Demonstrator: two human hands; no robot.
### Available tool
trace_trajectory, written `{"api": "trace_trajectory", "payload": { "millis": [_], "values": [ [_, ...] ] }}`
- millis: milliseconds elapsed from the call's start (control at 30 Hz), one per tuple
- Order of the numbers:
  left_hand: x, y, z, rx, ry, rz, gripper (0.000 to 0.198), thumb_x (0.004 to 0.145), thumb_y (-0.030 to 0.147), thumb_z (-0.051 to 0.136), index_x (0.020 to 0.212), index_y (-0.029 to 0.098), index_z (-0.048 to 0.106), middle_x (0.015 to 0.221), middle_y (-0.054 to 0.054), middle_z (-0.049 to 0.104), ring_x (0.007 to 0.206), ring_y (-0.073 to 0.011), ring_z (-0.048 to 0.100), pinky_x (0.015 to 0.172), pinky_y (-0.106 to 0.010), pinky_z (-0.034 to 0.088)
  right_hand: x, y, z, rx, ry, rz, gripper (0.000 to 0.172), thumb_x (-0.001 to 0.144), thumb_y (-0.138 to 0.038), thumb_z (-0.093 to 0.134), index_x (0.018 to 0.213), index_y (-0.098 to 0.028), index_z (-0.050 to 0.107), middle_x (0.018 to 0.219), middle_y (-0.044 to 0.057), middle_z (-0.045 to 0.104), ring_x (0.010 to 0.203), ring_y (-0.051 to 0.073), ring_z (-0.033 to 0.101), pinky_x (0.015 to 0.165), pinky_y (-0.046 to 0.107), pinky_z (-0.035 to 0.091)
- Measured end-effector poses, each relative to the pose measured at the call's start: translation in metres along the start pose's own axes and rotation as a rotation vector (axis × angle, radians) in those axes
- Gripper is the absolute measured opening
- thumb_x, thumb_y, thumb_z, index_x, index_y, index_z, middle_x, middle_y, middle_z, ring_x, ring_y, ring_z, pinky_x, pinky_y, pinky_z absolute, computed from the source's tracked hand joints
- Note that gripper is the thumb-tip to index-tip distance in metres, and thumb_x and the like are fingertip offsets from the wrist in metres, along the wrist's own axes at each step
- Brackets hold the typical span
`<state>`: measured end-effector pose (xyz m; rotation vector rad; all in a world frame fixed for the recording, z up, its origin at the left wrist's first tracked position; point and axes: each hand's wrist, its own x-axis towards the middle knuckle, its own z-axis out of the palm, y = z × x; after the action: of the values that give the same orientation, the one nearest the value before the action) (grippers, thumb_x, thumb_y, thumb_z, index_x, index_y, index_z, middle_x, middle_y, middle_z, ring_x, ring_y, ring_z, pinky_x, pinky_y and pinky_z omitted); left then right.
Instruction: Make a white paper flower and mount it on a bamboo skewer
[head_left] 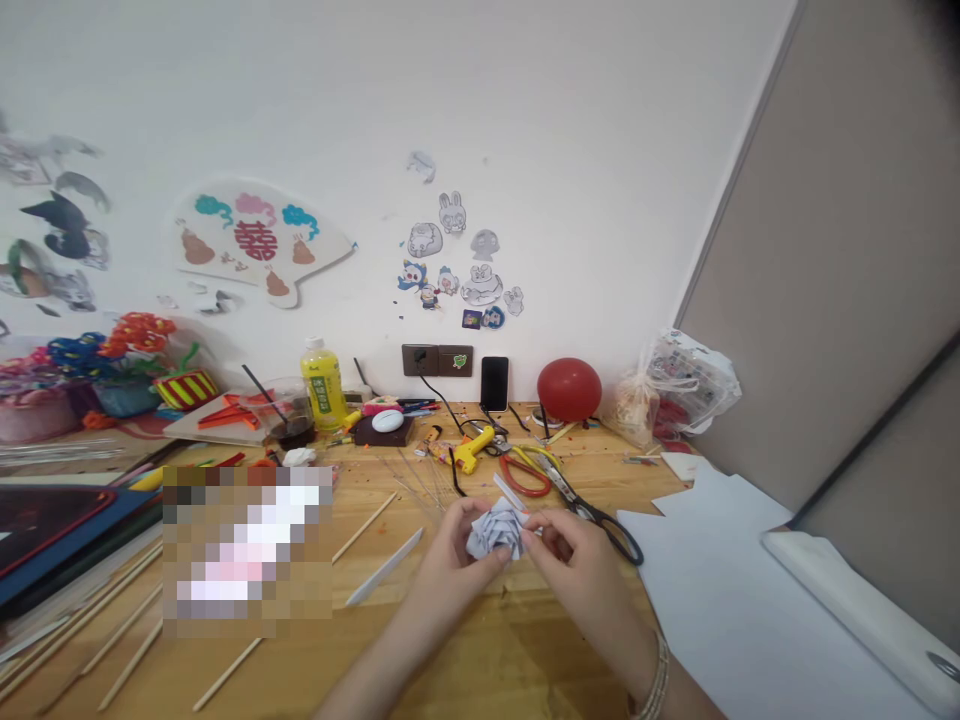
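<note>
From my head view, the folded paper piece (496,535) lies directly between the two hands, in the middle of the near half of the scene, apparently lifted off the tabletop (517,645), though I can't judge by how much. Neither hand is nearer, since both touch it. The left hand (459,560) grips its left side, thumb across the near face and fingers around the far left edge. The right hand (576,560) meets it from the right, thumb and forefinger closed together in a pinch at its right edge; I can't see exactly which layer they have.

I read the piece as roundish and layered, with no firm long axis. A narrow paper strip (508,491) at its far side slants from far left to near right; I can't tell whether it is attached.

The far side looks tightest to me: the yellow glue gun (474,452), the red handle (525,478) and the black-handled scissors (600,520) lie beyond, the scissors running close past the right hand. White paper sheets (720,570) border the right. A loose white strip (385,568) lies left of the left hand, near a thin stick (364,528). I judge the near side roomiest, where bare wood shows between the forearms.
</note>
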<state>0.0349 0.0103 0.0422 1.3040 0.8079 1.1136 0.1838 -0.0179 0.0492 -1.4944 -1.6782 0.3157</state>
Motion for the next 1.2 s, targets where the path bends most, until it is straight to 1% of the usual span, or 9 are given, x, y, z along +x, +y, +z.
{"api": "trace_trajectory", "payload": {
  "millis": [200,367,467,633,733,933,1033,1133,1200],
  "values": [
    [0.001,-0.005,0.001,-0.016,-0.026,0.022,0.040,0.061,0.027,0.071,0.087,0.021,0.041,0.089,-0.001,0.057,0.081,-0.0161,0.055,0.071,-0.027,0.042,-0.004,-0.002,0.002,-0.145,0.056,-0.104,0.015,0.076,-0.020,0.050,0.079,-0.017,0.064,0.061,0.002,0.061,0.053,0.015,0.053,0.052,0.025,0.039],
    [-0.002,-0.007,0.004,0.021,-0.012,0.046,0.036,0.064,0.022,0.067,0.087,0.022,0.039,0.090,-0.001,0.057,0.083,-0.0162,0.056,0.071,-0.027,0.043,-0.006,-0.002,0.005,-0.142,0.098,-0.118,0.015,0.079,-0.022,0.050,0.078,-0.019,0.065,0.072,0.005,0.068,0.059,0.017,0.058,0.055,0.026,0.042],
    [-0.003,-0.007,0.004,0.028,-0.005,0.029,0.037,0.063,0.020,0.067,0.088,0.022,0.040,0.089,-0.001,0.057,0.082,-0.0164,0.057,0.070,-0.027,0.043,-0.005,0.000,0.006,-0.128,0.076,-0.135,0.020,0.082,-0.021,0.045,0.078,-0.019,0.064,0.076,0.006,0.068,0.065,0.018,0.060,0.059,0.027,0.043],
    [-0.001,0.000,0.001,-0.056,-0.046,-0.053,0.042,0.056,0.026,0.073,0.085,0.021,0.042,0.082,0.001,0.058,0.073,-0.0144,0.056,0.066,-0.026,0.042,0.002,0.001,-0.004,0.018,-0.078,-0.045,0.021,0.083,-0.024,0.042,0.076,-0.018,0.061,0.071,0.004,0.065,0.066,0.017,0.058,0.060,0.026,0.041],
    [0.000,0.004,0.000,-0.091,-0.070,-0.099,0.048,0.053,0.029,0.075,0.090,0.021,0.046,0.082,0.000,0.060,0.075,-0.0155,0.056,0.068,-0.027,0.042,0.006,-0.001,-0.009,0.119,-0.140,0.026,0.023,0.082,-0.031,0.042,0.070,-0.017,0.057,0.066,0.002,0.061,0.063,0.015,0.054,0.057,0.025,0.039],
    [-0.004,0.008,-0.001,-0.118,-0.044,-0.177,0.057,0.050,0.030,0.078,0.098,0.017,0.050,0.090,-0.005,0.060,0.085,-0.0181,0.055,0.076,-0.029,0.041,0.010,0.001,-0.007,0.317,-0.109,0.163,0.020,0.075,-0.035,0.050,0.066,-0.018,0.051,0.059,-0.003,0.050,0.056,0.012,0.046,0.053,0.023,0.035],
    [-0.006,0.008,-0.001,-0.143,-0.064,-0.173,0.053,0.055,0.029,0.076,0.100,0.017,0.051,0.091,-0.004,0.061,0.085,-0.0176,0.055,0.076,-0.028,0.041,0.011,0.004,-0.006,0.403,-0.115,0.187,0.018,0.073,-0.036,0.053,0.071,-0.018,0.052,0.058,-0.005,0.046,0.055,0.012,0.044,0.052,0.023,0.035],
    [-0.008,0.009,-0.001,-0.173,-0.079,-0.151,0.044,0.063,0.028,0.072,0.101,0.018,0.052,0.094,-0.004,0.062,0.085,-0.0166,0.055,0.076,-0.027,0.040,0.009,0.003,-0.006,0.383,-0.020,0.186,0.018,0.072,-0.036,0.055,0.075,-0.018,0.054,0.057,-0.005,0.044,0.054,0.012,0.043,0.051,0.023,0.035],
    [-0.007,0.008,-0.001,-0.176,-0.056,-0.131,0.039,0.065,0.028,0.070,0.099,0.018,0.053,0.092,-0.003,0.063,0.084,-0.0160,0.055,0.075,-0.026,0.040,0.007,0.002,-0.007,0.341,0.003,0.139,0.016,0.072,-0.034,0.055,0.072,-0.018,0.056,0.056,-0.005,0.045,0.053,0.011,0.043,0.050,0.022,0.035]
  ]
}}
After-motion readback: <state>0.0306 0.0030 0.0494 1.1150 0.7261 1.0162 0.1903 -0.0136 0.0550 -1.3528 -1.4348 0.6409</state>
